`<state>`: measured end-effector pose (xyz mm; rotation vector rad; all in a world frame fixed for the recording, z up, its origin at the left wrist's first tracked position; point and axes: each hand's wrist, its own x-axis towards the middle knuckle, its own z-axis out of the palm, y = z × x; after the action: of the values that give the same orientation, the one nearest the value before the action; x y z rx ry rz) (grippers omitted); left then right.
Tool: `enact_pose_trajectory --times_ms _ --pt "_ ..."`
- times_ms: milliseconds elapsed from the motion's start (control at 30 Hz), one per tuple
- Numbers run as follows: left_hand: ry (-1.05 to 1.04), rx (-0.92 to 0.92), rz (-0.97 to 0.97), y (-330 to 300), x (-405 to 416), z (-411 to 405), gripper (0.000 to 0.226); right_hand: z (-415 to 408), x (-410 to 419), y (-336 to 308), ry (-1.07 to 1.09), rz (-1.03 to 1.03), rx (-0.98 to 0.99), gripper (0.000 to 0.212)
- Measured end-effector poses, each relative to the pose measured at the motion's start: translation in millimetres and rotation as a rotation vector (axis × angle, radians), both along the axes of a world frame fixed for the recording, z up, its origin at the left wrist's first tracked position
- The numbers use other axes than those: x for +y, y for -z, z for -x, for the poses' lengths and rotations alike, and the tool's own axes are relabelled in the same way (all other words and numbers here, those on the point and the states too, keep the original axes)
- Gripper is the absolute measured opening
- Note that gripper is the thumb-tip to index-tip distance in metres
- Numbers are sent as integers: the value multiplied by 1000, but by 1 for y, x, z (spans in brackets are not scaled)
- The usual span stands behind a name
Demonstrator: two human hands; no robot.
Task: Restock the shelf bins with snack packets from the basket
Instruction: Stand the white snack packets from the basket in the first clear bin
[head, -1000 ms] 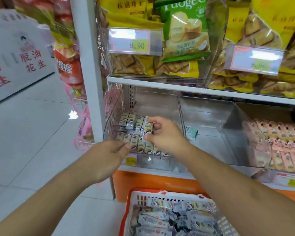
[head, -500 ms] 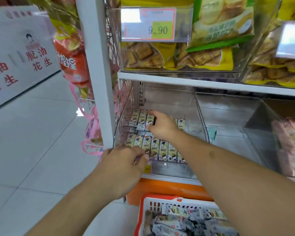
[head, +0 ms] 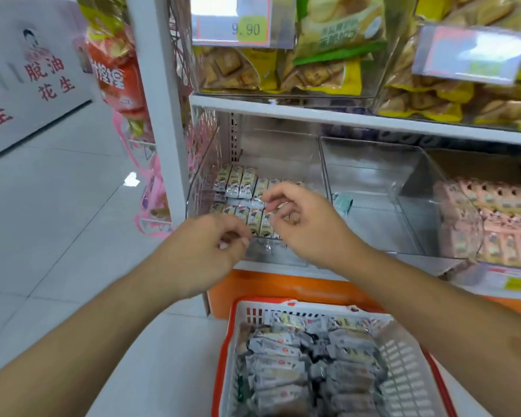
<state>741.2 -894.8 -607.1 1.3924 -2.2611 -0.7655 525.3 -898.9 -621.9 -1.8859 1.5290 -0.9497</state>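
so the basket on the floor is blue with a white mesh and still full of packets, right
Not blue. The head view shows the basket with an orange-red rim around its white mesh. The rest holds: it sits low in front of the shelf, and it is full of packets.

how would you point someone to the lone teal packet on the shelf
Start at the lower shelf, which holds three clear bins above the orange basket. Look in the middle bin, just right of the right hand. The teal packet lies alone at its left wall, while the neighbouring bins hold rows of grey and of pink packets.
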Motion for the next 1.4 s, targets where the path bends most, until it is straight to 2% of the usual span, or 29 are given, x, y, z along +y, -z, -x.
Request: enact_pose_trajectory --times_ms 67,133,233,300,400,533,700,867,967,1100,1167,1267,1333,1400 --pt "73 -82 -11 8 10 5 10 15 43 5 -31 -83 34 30" --pt "172 -254 -57 23 21 11 14 35 83 22 -31 -231 120 28" --pt "359 -581 -205 51 39 17 29 67 137 63 -36 -487 354 18" --pt "425 -750 -338 70 52 20 44 87 164 99 -125 -686 540 20" --pt "429 -906 -472 99 68 21 56 99 196 147 -302 -974 770 29" --pt "420 -978 -518 123 84 26 54 88 230 179 -475 -1051 933 29" --pt "411 -915 -495 122 89 37 56 86 237 191 -465 -1016 887 22" --pt "403 -857 -481 124 81 38 54 82 233 170 -490 -953 858 30" --pt "420 -866 -491 122 80 39 57 78 222 156 -517 -939 837 7" --pt "442 -852 -524 115 74 44 31 76 196 113 -400 -931 604 16" --pt "436 -786 -526 105 70 46 37 76 186 86 -302 -866 468 24" --pt "314 -496 -667 83 67 51 41 73 176 45 -168 -646 286 28" --pt "146 -175 -867 63 74 56 35 68 175 22 -71 -490 118 30" --pt "38 114 -991 43 80 59 38 62 176 8 3 -368 -39 30"
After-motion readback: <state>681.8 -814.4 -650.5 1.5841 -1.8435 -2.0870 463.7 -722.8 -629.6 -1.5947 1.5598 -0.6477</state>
